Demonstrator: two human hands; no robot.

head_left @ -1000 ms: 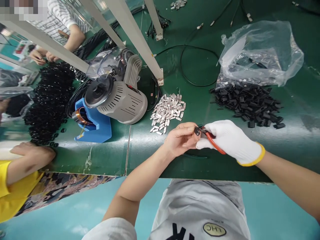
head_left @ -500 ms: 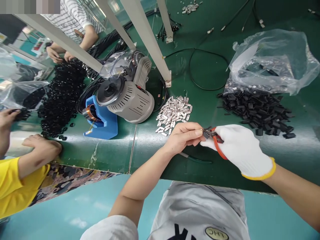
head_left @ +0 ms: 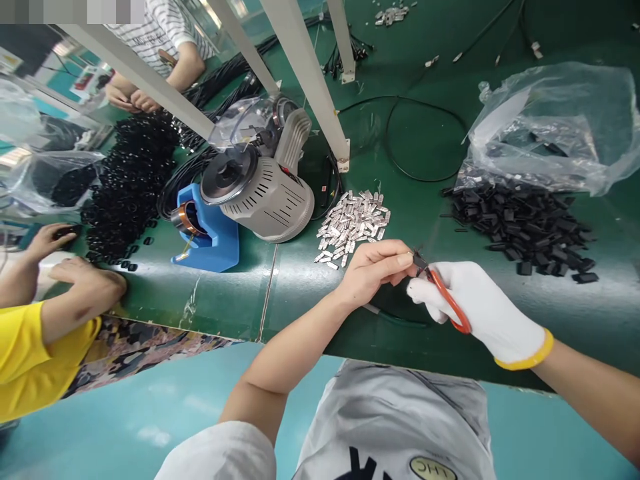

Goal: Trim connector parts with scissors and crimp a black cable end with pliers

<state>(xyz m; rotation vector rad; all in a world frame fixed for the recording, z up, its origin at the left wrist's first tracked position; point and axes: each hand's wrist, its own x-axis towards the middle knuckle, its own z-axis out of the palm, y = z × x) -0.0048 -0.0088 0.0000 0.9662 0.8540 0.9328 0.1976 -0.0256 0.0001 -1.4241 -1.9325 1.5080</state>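
Left to right along the bench point(head_left: 300, 280)
A heap of small pieces point(head_left: 127, 190) lies left of a tape dispenser point(head_left: 220, 240); next come a machine point(head_left: 273, 200) and, behind the left hand point(head_left: 373, 272), piled connectors point(head_left: 355, 220). Pliers point(head_left: 449, 301) are in the right hand point(head_left: 483, 310); beyond it, rightward, loose blocks point(head_left: 530, 227) lie before a bag point(head_left: 595, 143).

The left grip point(head_left: 376, 272) is pinching a black piece point(head_left: 419, 261) while the gloved right grip point(head_left: 477, 297) is holding red-handled pliers point(head_left: 450, 303).

This is a factory workshop: small metal parts point(head_left: 354, 223), black parts point(head_left: 530, 230) and cables point(head_left: 223, 79) lie heaped on the green worktop point(head_left: 300, 287), co-workers point(head_left: 25, 360) are at its edges, and a gloved right hand point(head_left: 480, 293) holds pliers point(head_left: 453, 304).
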